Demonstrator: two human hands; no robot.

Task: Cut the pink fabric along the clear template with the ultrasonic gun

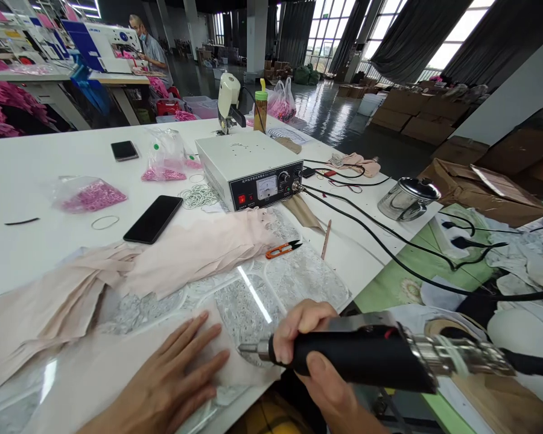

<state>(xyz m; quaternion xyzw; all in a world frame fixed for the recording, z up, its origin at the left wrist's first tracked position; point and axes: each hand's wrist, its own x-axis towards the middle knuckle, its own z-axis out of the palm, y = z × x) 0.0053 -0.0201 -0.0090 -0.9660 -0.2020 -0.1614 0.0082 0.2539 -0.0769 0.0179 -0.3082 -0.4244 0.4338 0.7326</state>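
Note:
My left hand (167,374) lies flat with fingers spread on a pale pink piece of fabric (95,361) near the table's front edge. My right hand (317,355) grips a black ultrasonic cutter (362,352), a pen-like tool with a metal tip. Its tip meets or hovers just over the fabric beside my left fingers; I cannot tell which. Under the fabric is a shiny marble-patterned mat (239,301). Behind my hands, more pale pink fabric pieces (199,253) are stacked, with orange thread snips (283,249) at their right end.
A white generator box (253,166) stands mid-table, with black cables (366,223) running right. A black phone (154,219), bags of pink pieces (90,194) and a lidded glass mug (408,199) are on the table. Far left, a person (151,51) sits by a sewing machine (104,45).

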